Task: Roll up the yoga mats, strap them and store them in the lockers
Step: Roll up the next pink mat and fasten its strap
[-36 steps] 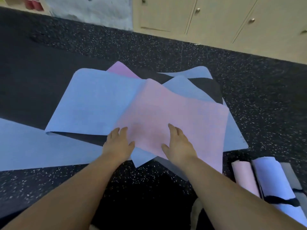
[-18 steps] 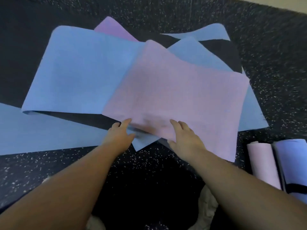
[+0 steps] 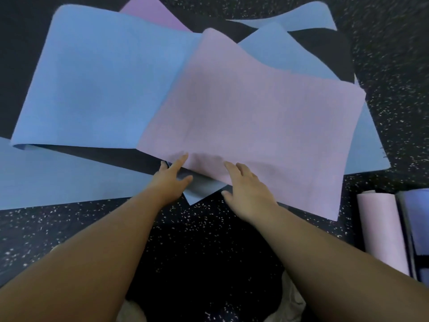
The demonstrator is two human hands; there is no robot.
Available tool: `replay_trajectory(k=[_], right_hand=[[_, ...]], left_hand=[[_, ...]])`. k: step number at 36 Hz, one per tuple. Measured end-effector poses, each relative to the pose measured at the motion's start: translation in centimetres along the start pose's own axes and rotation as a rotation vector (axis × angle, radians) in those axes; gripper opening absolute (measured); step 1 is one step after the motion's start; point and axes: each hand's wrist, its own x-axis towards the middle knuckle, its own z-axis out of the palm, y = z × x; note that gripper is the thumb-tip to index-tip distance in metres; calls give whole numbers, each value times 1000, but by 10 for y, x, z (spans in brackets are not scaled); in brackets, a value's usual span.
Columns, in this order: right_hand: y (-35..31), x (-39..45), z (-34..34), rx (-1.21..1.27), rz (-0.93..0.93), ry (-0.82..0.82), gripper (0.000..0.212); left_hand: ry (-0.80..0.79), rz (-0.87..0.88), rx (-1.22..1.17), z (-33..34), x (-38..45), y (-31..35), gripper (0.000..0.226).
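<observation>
Pink mat (image 3: 267, 126) over blue mats (image 3: 97, 84), both hands' straight fingers (image 3: 180, 161) flat on its near edge.

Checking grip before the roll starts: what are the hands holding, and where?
Nothing is gripped. Both the left hand and right hand rest with straight fingers on the near edge of the flat pink yoga mat.

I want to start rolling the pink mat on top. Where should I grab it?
Take the pink mat by its near short edge, from your side, one hand toward each corner. That edge lies free on top of the blue mat, already under the left hand and right hand.
</observation>
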Motion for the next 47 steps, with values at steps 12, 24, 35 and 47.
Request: replay_trajectory(k=[12, 24, 35, 47], right_hand=[[-23, -4, -10, -47, -97, 26, 70], [-64, -28, -70, -62, -216, 182, 74], [-83, -85, -133, -70, -261, 395, 82], [-116, -166, -168, -28, -539, 659, 75]], left_hand=[[216, 151, -73, 2, -22, 7, 78], [312, 456, 230, -51, -90, 56, 77], [368, 640, 397, -97, -186, 85, 73], [465, 823, 283, -124, -277, 101, 78]])
